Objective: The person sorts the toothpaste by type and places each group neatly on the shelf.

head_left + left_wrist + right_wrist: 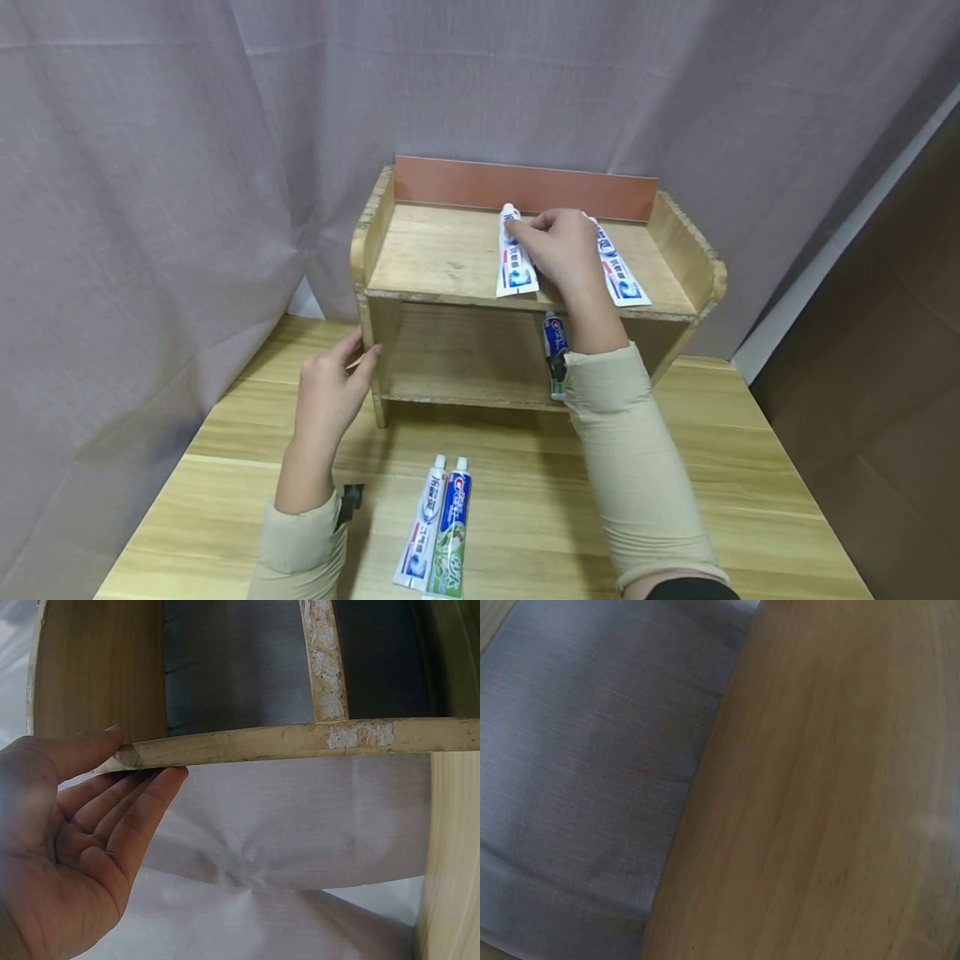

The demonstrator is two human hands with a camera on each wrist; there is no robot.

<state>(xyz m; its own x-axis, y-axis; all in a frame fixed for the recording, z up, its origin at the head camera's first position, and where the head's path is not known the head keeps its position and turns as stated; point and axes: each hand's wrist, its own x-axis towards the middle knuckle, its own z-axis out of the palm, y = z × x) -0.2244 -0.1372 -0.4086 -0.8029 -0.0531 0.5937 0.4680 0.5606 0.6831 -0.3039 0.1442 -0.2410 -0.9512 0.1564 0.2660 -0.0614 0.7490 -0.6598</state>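
Note:
A small two-tier wooden shelf (442, 250) stands on the table. My left hand (333, 387) grips the front edge of its left side panel (247, 744), with the thumb on the inner face and the fingers outside. On the upper tier, my right hand (566, 250) holds a white toothpaste tube (516, 267) near its capped end; the fingertips are partly hidden. Right of that hand lies a second white toothpaste tube (621, 271), partly covered by it. A blue and green toothpaste tube (555, 337) sits on the lower tier, partly behind the right wrist.
In front of the shelf, a white toothpaste tube (423, 525) and a blue and green toothpaste tube (452, 525) lie side by side on the wooden table (750, 500). A reddish back board (465, 182) edges the upper tier. Grey curtain (187, 167) hangs behind.

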